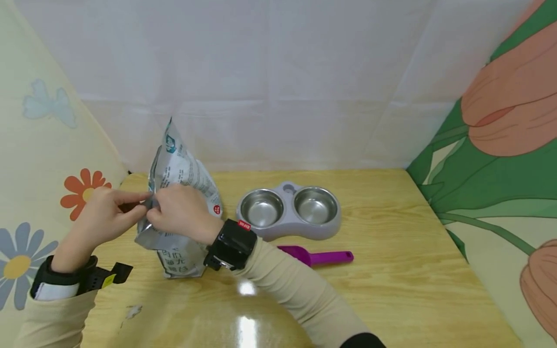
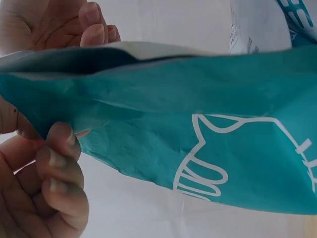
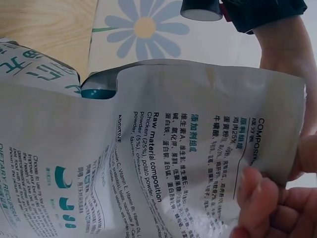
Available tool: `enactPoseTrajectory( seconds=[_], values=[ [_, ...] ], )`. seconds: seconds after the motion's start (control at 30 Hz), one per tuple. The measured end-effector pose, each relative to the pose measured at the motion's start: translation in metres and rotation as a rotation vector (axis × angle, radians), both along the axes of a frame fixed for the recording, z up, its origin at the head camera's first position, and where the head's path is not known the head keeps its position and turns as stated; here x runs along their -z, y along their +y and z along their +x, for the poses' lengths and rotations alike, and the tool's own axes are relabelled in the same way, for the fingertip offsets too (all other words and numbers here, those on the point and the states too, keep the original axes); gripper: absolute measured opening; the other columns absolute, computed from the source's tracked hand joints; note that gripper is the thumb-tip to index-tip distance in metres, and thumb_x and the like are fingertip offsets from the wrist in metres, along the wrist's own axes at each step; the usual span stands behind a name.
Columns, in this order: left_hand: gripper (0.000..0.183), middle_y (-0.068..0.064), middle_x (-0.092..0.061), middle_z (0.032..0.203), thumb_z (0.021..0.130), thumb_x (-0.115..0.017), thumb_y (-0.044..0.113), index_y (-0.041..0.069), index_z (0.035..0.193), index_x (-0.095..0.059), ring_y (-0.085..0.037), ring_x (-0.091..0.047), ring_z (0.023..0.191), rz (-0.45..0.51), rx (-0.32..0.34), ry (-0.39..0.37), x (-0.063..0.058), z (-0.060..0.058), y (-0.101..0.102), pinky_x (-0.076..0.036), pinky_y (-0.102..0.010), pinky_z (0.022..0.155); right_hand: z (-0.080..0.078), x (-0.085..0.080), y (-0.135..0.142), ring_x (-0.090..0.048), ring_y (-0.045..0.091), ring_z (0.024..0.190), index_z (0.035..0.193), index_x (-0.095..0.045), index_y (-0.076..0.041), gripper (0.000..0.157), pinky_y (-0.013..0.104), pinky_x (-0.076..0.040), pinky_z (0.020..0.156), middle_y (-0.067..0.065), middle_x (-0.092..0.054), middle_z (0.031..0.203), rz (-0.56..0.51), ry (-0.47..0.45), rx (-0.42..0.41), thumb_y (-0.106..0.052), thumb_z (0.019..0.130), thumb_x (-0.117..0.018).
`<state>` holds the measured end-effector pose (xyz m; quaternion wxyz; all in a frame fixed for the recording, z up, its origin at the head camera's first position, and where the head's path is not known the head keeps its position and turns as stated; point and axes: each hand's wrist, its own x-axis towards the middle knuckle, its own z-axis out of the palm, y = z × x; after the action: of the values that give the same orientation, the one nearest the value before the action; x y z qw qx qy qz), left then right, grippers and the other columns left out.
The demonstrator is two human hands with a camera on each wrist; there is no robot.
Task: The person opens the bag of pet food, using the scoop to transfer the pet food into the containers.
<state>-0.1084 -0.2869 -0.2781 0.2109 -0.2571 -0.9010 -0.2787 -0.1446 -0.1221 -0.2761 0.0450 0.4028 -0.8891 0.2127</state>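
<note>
A silver-and-teal pet food bag (image 1: 189,171) stands on the left part of the table, its top pulled up and creased. My left hand (image 1: 102,212) pinches the bag's edge between thumb and fingers. Right beside it, my right hand (image 1: 183,212) grips the same upper part, fingers curled. In the left wrist view the bag's teal side (image 2: 148,144) carries a white animal outline, and the mouth gapes slightly along its upper rim. Printed ingredient text covers the silver side (image 3: 173,148) in the right wrist view. What lies inside the bag is hidden.
Right of the bag stands a grey double pet bowl (image 1: 300,231) with two steel dishes. A purple scoop (image 1: 330,257) lies in front of it, partly behind my right sleeve. A white sheet (image 1: 270,72) hangs behind the table (image 1: 391,290); painted panels flank it.
</note>
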Motion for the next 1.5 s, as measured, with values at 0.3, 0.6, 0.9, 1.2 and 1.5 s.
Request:
enactPoseTrajectory(
  seconds=[0.3, 0.6, 0.9, 1.2, 1.5],
  values=[
    [0.022, 0.011, -0.039, 0.048, 0.067, -0.065, -0.007, -0.011, 0.088, -0.068, 0.0, -0.03, 0.04, -0.051, -0.06, 0.001, 0.002, 0.0, 0.004, -0.023, -0.018, 0.037, -0.002, 0.004, 0.009, -0.023, 0.003, 0.037, 0.055, -0.035, -0.016, 0.033, 0.016, -0.022, 0.036, -0.008, -0.029, 0.046, -0.016, -0.023, 0.052, -0.021, 0.081, -0.055],
    [0.021, 0.008, -0.043, 0.05, 0.068, -0.063, -0.007, -0.012, 0.088, -0.067, -0.001, -0.033, 0.042, -0.036, -0.086, -0.001, 0.005, 0.003, 0.004, -0.026, -0.018, 0.039, -0.007, 0.008, 0.015, -0.024, 0.004, 0.037, 0.056, -0.036, -0.015, 0.033, 0.017, -0.021, 0.037, -0.008, -0.028, 0.046, -0.014, -0.059, 0.074, -0.023, 0.081, -0.056],
    [0.037, -0.017, -0.063, 0.094, 0.069, -0.067, -0.005, -0.006, 0.105, -0.06, -0.018, -0.061, 0.073, 0.001, -0.056, -0.085, 0.004, 0.005, 0.0, -0.049, -0.019, 0.055, -0.011, -0.001, 0.003, -0.041, 0.003, 0.044, 0.078, -0.049, -0.015, 0.013, 0.017, -0.031, 0.04, -0.007, -0.041, 0.056, 0.013, -0.124, 0.056, -0.022, 0.083, -0.058],
    [0.073, -0.029, -0.049, 0.117, 0.075, -0.066, -0.001, -0.004, 0.138, -0.029, -0.045, -0.059, 0.087, -0.006, -0.043, -0.19, -0.003, -0.003, 0.009, -0.05, -0.045, 0.062, -0.015, -0.004, -0.003, -0.041, 0.003, 0.043, 0.104, -0.056, -0.014, 0.019, 0.015, -0.03, 0.04, -0.005, -0.041, 0.057, 0.007, -0.082, 0.048, -0.014, 0.084, -0.058],
    [0.049, -0.028, -0.061, 0.09, 0.073, -0.062, -0.005, -0.016, 0.119, -0.048, -0.042, -0.062, 0.074, -0.034, -0.111, -0.083, -0.006, -0.009, 0.02, -0.05, -0.039, 0.051, -0.019, -0.003, 0.0, -0.04, 0.003, 0.044, 0.063, -0.047, -0.014, 0.022, 0.015, -0.028, 0.041, -0.005, -0.041, 0.055, -0.038, -0.097, 0.052, -0.008, 0.08, -0.058]
  ],
)
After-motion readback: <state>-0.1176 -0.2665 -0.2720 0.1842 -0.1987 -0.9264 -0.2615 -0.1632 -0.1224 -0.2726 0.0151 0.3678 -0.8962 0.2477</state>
